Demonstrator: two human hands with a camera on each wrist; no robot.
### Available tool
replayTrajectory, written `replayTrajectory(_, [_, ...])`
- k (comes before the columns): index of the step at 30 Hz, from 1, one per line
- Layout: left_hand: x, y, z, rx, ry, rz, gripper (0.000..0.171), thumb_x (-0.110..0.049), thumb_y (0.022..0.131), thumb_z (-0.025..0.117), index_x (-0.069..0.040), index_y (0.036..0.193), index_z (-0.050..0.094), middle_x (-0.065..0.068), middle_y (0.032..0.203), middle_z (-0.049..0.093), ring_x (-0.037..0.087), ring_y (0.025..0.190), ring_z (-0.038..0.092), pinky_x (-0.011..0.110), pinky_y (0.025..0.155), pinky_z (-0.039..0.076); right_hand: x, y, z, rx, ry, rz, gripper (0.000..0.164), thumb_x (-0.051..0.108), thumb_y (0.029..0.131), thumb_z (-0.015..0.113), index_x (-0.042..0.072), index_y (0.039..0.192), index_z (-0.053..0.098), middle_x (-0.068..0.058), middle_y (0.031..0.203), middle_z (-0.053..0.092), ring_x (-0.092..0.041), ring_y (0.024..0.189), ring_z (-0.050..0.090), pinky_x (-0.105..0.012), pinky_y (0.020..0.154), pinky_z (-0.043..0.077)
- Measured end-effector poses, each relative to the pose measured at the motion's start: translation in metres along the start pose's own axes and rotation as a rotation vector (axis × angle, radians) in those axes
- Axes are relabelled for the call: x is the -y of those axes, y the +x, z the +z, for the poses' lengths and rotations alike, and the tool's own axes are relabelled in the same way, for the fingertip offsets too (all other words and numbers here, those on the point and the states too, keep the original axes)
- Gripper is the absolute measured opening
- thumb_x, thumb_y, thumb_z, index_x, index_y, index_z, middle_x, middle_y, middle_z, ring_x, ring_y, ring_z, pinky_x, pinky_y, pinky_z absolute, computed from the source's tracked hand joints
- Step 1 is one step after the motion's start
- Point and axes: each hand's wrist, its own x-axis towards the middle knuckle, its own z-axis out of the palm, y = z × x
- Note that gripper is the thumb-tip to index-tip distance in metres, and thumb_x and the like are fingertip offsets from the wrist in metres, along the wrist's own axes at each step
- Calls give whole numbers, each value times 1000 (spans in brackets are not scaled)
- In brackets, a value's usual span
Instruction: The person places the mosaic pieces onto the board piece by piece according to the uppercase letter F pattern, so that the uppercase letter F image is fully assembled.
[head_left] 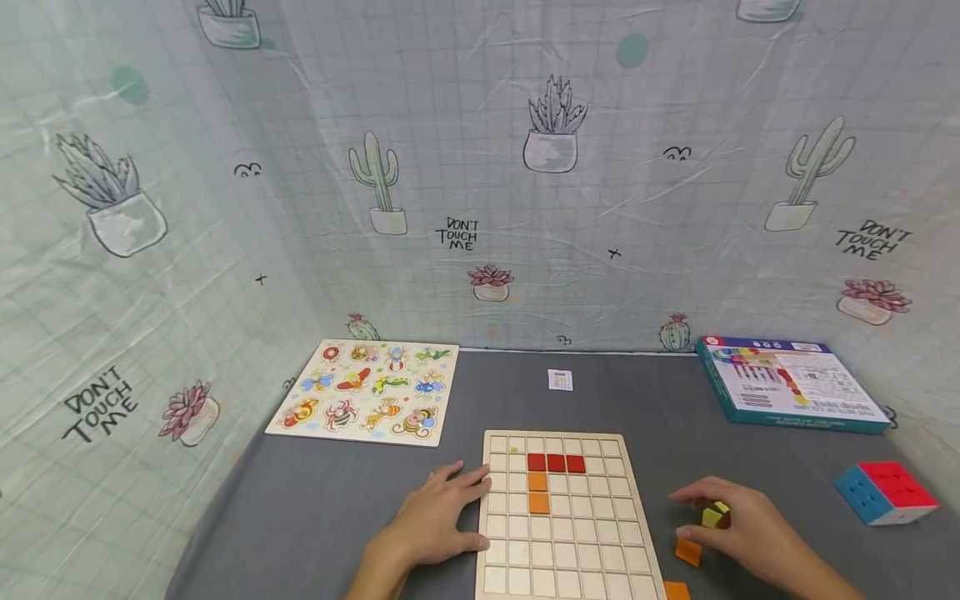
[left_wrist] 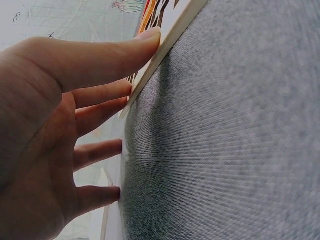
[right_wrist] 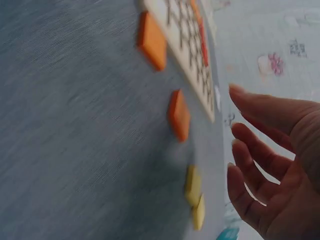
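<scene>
A light wooden grid board lies flat on the table. Three red tiles form a short row in it, with two orange tiles below the row's left end. At the board's left edge rests my left hand, fingers spread, its thumb against the side in the left wrist view. My right hand hovers right of the board, fingers loosely bent and nothing between them. Beneath it lie two yellow tiles and a loose orange tile. Another orange tile sits beside the board's near right edge.
An insect picture puzzle lies at the back left. A flat teal-edged box is at the back right, with a puzzle cube in front. A small white card lies behind the board. Patterned cloth hangs behind the table.
</scene>
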Motion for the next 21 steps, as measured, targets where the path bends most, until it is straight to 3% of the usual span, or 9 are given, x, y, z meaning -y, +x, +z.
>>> replayTrajectory(8, [0,0,0,-11,-3,4,76,-47,79,83,-28,148,57,-13,159,48,36,151,38,72,96,47,-28,-9,7,223,46,34,42,36,86,80,10,118,70,-1,111,73,14,83,52,-15,72,53])
replayTrajectory(15, [0,0,-1,-13,8,11,76,-47,79,83,-27,148,56,-12,159,47,36,151,38,71,97,48,-34,-12,14,176,-17,-7,41,39,85,81,12,114,71,-1,105,74,15,83,51,-18,71,52])
replayTrajectory(21, [-1,-1,0,-13,15,7,76,-47,79,83,-27,147,57,-12,159,48,36,151,39,71,99,47,-31,-10,19,180,-5,90,39,38,84,82,14,114,72,4,106,73,13,80,48,-15,71,50])
